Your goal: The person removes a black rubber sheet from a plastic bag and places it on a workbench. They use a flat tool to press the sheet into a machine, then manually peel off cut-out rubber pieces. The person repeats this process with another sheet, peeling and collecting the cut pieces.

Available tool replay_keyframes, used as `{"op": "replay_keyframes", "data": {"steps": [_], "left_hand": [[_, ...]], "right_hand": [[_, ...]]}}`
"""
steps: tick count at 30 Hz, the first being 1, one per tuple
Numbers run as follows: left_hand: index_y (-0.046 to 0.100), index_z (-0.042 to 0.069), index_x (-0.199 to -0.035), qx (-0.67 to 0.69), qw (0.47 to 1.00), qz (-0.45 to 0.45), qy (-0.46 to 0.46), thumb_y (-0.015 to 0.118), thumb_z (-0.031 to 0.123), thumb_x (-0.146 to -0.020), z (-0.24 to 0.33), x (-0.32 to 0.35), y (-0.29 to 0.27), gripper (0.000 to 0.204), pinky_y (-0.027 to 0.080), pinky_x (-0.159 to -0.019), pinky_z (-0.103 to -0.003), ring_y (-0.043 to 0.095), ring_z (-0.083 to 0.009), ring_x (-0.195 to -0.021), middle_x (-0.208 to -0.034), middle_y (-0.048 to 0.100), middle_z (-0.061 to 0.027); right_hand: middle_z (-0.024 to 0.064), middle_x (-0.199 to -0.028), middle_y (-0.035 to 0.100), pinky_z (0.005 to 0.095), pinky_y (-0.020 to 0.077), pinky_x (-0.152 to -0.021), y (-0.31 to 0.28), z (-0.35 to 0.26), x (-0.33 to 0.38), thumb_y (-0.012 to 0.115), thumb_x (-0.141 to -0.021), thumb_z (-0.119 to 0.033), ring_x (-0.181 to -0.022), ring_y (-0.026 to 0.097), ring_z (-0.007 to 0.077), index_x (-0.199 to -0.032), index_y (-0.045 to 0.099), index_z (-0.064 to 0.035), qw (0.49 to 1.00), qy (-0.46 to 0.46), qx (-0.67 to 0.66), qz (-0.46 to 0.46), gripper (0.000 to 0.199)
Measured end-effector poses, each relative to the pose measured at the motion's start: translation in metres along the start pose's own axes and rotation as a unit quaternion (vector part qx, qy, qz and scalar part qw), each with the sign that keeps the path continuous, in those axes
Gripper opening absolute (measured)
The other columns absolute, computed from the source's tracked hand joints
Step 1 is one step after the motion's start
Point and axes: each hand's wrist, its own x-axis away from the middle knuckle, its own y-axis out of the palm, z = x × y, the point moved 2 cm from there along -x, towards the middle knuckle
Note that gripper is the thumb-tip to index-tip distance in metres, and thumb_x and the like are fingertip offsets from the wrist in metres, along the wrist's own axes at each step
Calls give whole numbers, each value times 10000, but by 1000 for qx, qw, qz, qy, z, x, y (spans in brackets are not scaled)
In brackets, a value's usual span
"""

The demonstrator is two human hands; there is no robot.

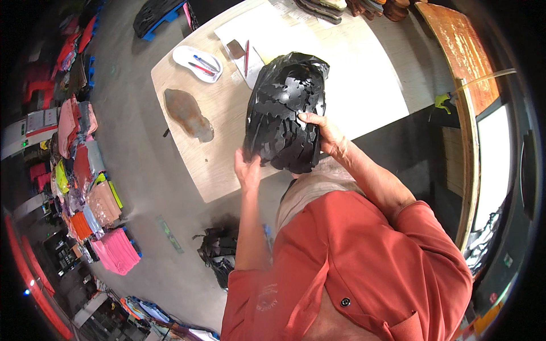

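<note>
In front of me, over the near edge of the table, is a stack of black, wavy-edged cut pieces with a glossy black plastic bag around its far end. My right hand grips the right side, thumb on top and fingers underneath. At the lower left edge, my left hand is closed on the stack, its fingertips partly hidden. A brown, irregular flat piece lies to the left. Beyond it is a white dish with pens in it.
A red pen and a small brown swatch lie on white paper. Dark pieces are piled at the far edge. A black bundle is on the floor. Folded garments stand along the left.
</note>
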Motion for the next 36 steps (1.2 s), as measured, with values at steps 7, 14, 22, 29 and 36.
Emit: {"op": "replay_keyframes", "data": {"steps": [7, 14, 22, 29, 36], "left_hand": [[587, -21, -1182, -114, 993, -37, 11, 704, 13, -871, -33, 11, 25, 334, 519, -734, -286, 616, -126, -884, -1058, 659, -62], [604, 11, -1332, 146, 977, -114, -109, 680, -16, -897, 17, 44, 28, 443, 522, -756, -284, 615, -110, -874, -1119, 679, -23], [623, 38, -1158, 299, 954, 7, 20, 729, -18, -936, 92, 56, 26, 252, 535, -926, -331, 641, -146, -993, -1112, 683, -46], [615, 41, -1201, 188, 979, -74, 29, 715, 23, -966, 86, 100, 59, 256, 499, -797, -274, 579, -90, -932, -1100, 654, -36], [610, 28, -1056, 139, 977, -108, -121, 632, 158, -1061, 65, 96, 62, 132, 455, -838, -275, 566, -93, -919, -1018, 652, -19]], "right_hand": [[147, -1239, 699, 465, 548, -1030, 0, -5, -20, 792, -894, -169, -1117, 682, 287, -1335, 626, 4, 997, -60, -14, -35, 501], [148, -1191, 701, 430, 575, -959, 1, -13, -41, 803, -871, -130, -1059, 686, 268, -1336, 615, 6, 994, -97, 29, 45, 519], [134, -1055, 760, 391, 645, -853, 7, -8, -57, 825, -857, -87, -910, 755, 246, -1238, 677, 6, 980, -184, 66, 34, 419], [142, -1007, 762, 392, 644, -814, 1, -1, -77, 808, -849, -42, -849, 752, 248, -1170, 702, 28, 956, -200, 146, 155, 345], [175, -1055, 725, 429, 608, -814, 25, 1, -94, 805, -833, -3, -925, 724, 295, -1156, 654, 43, 967, -136, -47, 211, 359]]}}
